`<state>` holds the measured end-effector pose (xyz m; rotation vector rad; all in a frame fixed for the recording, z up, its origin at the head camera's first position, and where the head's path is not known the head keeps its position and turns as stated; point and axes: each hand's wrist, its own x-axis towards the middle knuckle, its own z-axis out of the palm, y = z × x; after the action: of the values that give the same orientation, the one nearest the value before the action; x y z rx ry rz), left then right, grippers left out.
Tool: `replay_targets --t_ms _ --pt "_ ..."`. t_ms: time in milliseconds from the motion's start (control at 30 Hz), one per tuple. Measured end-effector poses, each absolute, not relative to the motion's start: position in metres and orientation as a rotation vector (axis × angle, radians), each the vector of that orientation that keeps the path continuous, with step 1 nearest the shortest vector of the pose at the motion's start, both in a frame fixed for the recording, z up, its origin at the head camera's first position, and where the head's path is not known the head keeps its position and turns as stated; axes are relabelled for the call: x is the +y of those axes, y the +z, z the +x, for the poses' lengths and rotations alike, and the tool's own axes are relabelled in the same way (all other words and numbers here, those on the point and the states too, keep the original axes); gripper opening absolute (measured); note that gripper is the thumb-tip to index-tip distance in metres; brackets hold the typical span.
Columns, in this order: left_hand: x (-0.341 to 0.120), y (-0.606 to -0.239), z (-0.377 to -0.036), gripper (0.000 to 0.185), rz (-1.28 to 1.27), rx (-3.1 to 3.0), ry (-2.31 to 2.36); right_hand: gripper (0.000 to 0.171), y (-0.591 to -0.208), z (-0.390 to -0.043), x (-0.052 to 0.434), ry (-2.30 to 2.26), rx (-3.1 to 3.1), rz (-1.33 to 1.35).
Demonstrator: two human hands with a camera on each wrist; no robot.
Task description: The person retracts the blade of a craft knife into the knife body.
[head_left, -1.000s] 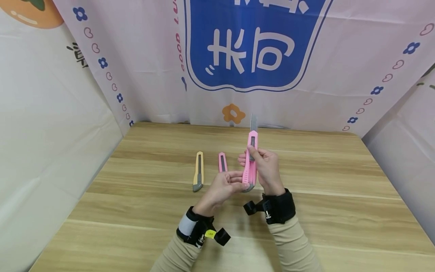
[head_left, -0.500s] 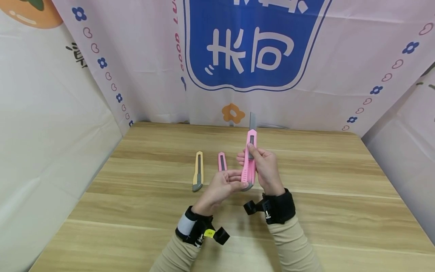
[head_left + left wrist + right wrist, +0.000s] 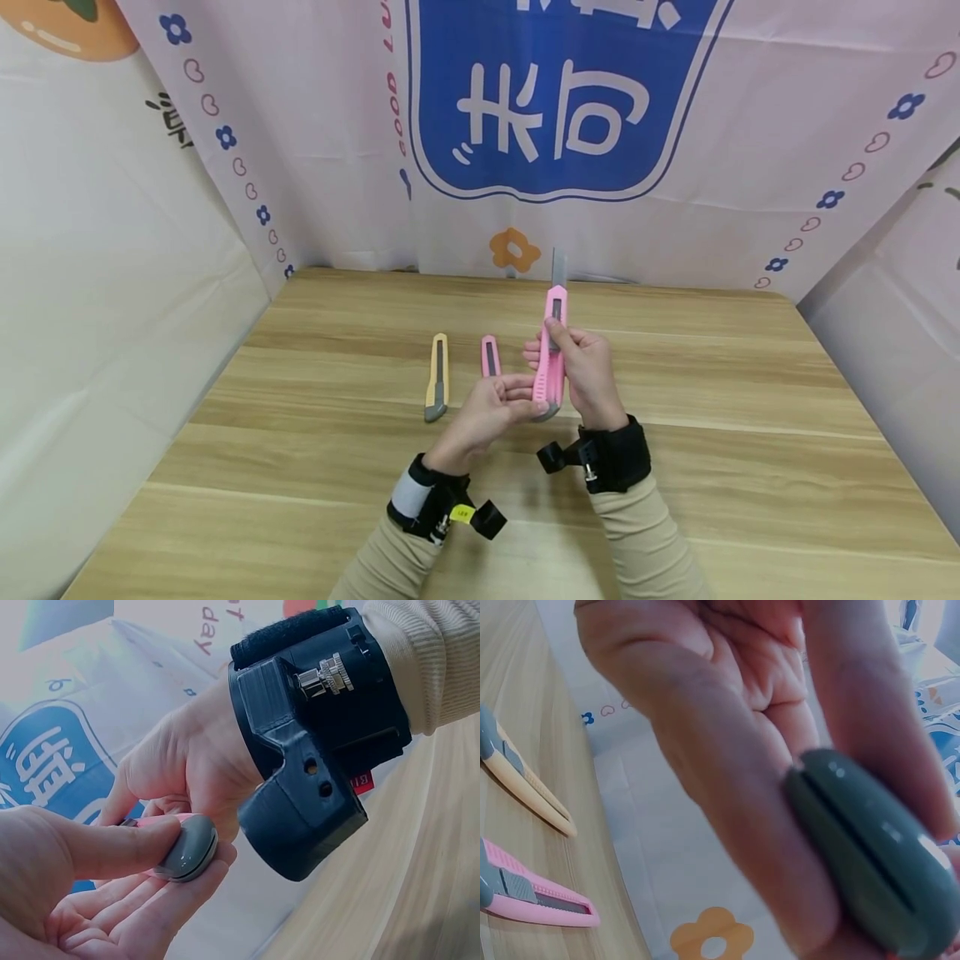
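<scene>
A pink utility knife (image 3: 555, 375) is held up over the table, its grey blade (image 3: 559, 268) extended and pointing away from me. My left hand (image 3: 487, 417) pinches its grey end cap (image 3: 187, 849) between thumb and fingers. Higher up, my right hand (image 3: 592, 375) grips the body, with the thumb on the slider. A second pink utility knife (image 3: 490, 357) lies on the table, partly hidden behind my left hand in the head view; the right wrist view shows more of it. To its left lies a yellow utility knife (image 3: 438, 375) with a grey end.
The wooden table (image 3: 300, 467) reaches back to a white printed cloth (image 3: 345, 192) hanging behind it. White sheets also hang at the left and right sides. Black camera straps circle both wrists.
Hardly anything differs. Both hands stay on the held pink utility knife, whose blade stays extended; the knife tilts very slightly.
</scene>
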<state>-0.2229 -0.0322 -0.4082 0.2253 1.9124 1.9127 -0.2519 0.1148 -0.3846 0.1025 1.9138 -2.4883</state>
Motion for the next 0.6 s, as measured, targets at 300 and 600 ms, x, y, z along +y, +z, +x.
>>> replay_targets --t_ms 300,600 --pt "-0.0316 -0.4067 -0.2221 0.039 0.238 1.906 1.904 0.036 -0.3865 -0.2511 0.1150 -2.555 1.893 0.012" --pt "-0.0327 -0.4067 -0.2219 0.039 0.235 1.924 1.893 0.021 -0.3846 -0.2498 0.1142 -2.560 1.885 0.029"
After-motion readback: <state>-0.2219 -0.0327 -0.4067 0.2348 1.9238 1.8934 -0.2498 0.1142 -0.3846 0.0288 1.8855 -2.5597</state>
